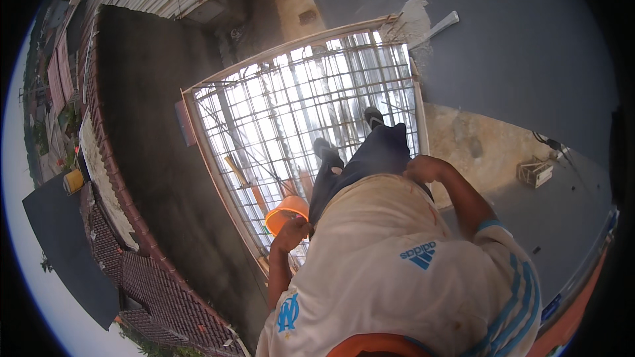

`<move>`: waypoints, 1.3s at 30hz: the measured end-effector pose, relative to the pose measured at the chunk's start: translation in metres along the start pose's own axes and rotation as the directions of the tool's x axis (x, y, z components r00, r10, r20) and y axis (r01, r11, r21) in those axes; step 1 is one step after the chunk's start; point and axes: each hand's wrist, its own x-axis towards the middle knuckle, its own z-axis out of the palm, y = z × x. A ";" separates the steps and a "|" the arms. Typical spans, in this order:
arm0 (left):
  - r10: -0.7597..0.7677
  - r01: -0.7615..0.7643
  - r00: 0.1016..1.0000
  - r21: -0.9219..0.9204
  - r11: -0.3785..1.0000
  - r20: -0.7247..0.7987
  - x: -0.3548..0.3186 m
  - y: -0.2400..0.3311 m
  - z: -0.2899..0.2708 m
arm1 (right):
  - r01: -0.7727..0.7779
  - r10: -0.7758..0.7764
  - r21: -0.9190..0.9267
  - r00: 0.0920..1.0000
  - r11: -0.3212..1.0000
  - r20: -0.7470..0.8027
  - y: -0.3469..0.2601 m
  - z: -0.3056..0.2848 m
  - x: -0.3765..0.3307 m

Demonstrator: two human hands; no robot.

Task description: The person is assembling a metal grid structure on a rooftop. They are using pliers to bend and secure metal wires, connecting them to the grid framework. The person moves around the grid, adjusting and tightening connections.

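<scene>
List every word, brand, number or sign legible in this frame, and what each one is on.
Blue lettering with a slanted-bar mark: white shirt, right chest; wording not copied here.
Blue monogram: same shirt, left chest; letters likewise not copied.
Orange bucket: no lettering can be made out.
Box-like object at right: any marking is too small to read.

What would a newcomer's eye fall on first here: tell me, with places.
First, the rebar grid against a glaring white backdrop, mid-picture, beneath the person's dark shoes. Next, the orange bucket over the grid's lower left, right by the left hand. Then the white jersey with blue stripes, filling the lower middle.
</scene>
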 end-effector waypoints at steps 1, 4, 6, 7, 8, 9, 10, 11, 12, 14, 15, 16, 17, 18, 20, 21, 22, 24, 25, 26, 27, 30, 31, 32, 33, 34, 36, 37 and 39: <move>0.022 -0.022 1.000 0.027 0.999 -0.003 -0.001 -0.005 -0.011 | -0.013 0.013 0.010 1.000 1.000 0.002 -0.006 0.008 -0.007; 0.001 -0.001 1.000 0.026 1.000 0.007 0.016 -0.057 -0.035 | -0.040 0.040 0.071 0.999 0.997 0.001 -0.024 0.028 -0.036; 0.084 -0.084 0.996 0.096 0.992 0.008 0.027 -0.071 -0.049 | -0.058 0.062 0.157 0.998 0.986 -0.018 -0.025 0.045 -0.055; 0.125 -0.125 0.992 0.129 0.984 0.009 0.031 -0.077 -0.055 | -0.069 0.073 0.183 0.997 0.981 -0.013 -0.027 0.053 -0.062; 0.169 -0.169 0.986 0.119 0.978 0.007 0.033 -0.072 -0.057 | -0.090 0.094 0.210 0.996 0.974 -0.009 -0.025 0.059 -0.072; 0.207 -0.206 0.978 0.113 0.972 -0.003 0.031 -0.061 -0.061 | -0.103 0.106 0.237 0.994 0.966 0.001 -0.024 0.067 -0.079; 0.245 -0.242 0.969 0.105 0.965 -0.014 0.031 -0.055 -0.063 | -0.109 0.117 0.265 0.993 0.958 -0.015 -0.022 0.074 -0.085; 0.256 -0.254 0.967 0.116 0.960 -0.005 0.034 -0.057 -0.063 | -0.122 0.129 0.255 0.992 0.959 -0.013 -0.022 0.077 -0.092; 0.263 -0.261 0.965 0.129 0.957 0.000 0.036 -0.061 -0.064 | -0.132 0.138 0.244 0.990 0.961 -0.008 -0.023 0.078 -0.100; 0.219 -0.222 0.975 0.109 0.969 0.035 0.040 -0.065 -0.064 | -0.163 0.164 0.260 0.986 0.952 0.019 -0.016 0.079 -0.106; 0.164 -0.169 0.984 0.079 0.982 0.067 0.040 -0.062 -0.063 | -0.164 0.159 0.262 0.986 0.951 0.039 -0.008 0.079 -0.107; 0.110 -0.115 0.989 0.050 0.992 0.099 0.040 -0.058 -0.061 | -0.165 0.155 0.263 0.986 0.950 0.060 0.000 0.078 -0.107; 0.049 -0.059 0.993 0.094 0.994 0.109 0.039 -0.052 -0.057 | -0.166 0.150 0.262 0.985 0.951 0.081 0.008 0.076 -0.107; -0.017 0.000 0.993 0.139 0.990 0.117 0.031 -0.032 -0.054 | -0.168 0.139 0.302 0.984 0.938 0.115 0.014 0.074 -0.107; -0.036 0.009 0.988 0.175 0.985 0.152 0.028 -0.018 -0.045 | -0.171 0.109 0.372 0.977 0.912 0.182 0.026 0.063 -0.101; 0.008 -0.040 0.984 0.170 0.985 0.180 0.023 -0.021 -0.042 | -0.176 0.097 0.358 0.969 0.917 0.226 0.033 0.057 -0.096; 0.052 -0.089 0.975 0.166 0.982 0.215 0.019 -0.021 -0.037 | -0.184 0.089 0.350 0.959 0.918 0.269 0.040 0.054 -0.089; -0.050 0.021 0.966 0.116 0.993 0.255 0.005 -0.002 -0.029 | -0.204 0.072 0.382 0.941 0.902 0.332 0.050 0.042 -0.081; -0.096 0.074 0.957 0.093 0.993 0.273 0.002 0.010 -0.025 | -0.215 0.061 0.420 0.934 0.882 0.351 0.053 0.032 -0.074; -0.124 0.099 0.949 0.101 0.990 0.290 -0.001 0.016 -0.018 | -0.227 0.049 0.457 0.928 0.860 0.369 0.057 0.022 -0.066; -0.151 0.127 0.941 0.098 0.987 0.304 -0.005 0.014 -0.009 | -0.224 0.059 0.514 0.947 0.828 0.317 0.067 0.012 -0.050; -0.232 0.206 0.928 0.118 0.971 0.293 0.017 0.008 0.012 | -0.158 0.148 0.651 0.986 0.743 0.071 0.106 -0.005 0.018; -0.256 0.225 0.925 0.137 0.965 0.281 0.031 0.007 0.016 | -0.118 0.172 0.679 0.985 0.725 -0.012 0.117 -0.017 0.042; -0.065 0.052 0.949 0.050 0.997 0.310 0.056 -0.020 0.013 | -0.077 0.200 0.703 0.975 0.707 -0.094 0.126 -0.030 0.066; -0.103 0.086 0.972 0.089 0.992 0.211 0.078 -0.021 0.010 | -0.069 0.220 0.697 0.967 0.714 -0.131 0.129 -0.043 0.091; -0.126 0.114 0.987 0.117 0.987 0.104 0.107 -0.023 0.005 | -0.055 0.236 0.681 0.956 0.730 -0.175 0.129 -0.056 0.120; -0.118 0.125 0.991 0.129 0.984 -0.057 0.172 -0.030 -0.011 | -0.054 0.253 0.602 0.934 0.797 -0.252 0.143 -0.074 0.184; -0.087 0.101 0.990 0.121 0.988 -0.112 0.211 -0.036 -0.026 | -0.055 0.255 0.558 0.923 0.828 -0.288 0.149 -0.084 0.217; 0.000 0.018 0.982 0.095 0.995 -0.190 0.298 -0.065 -0.054 | -0.077 0.239 0.460 0.921 0.885 -0.306 0.155 -0.105 0.277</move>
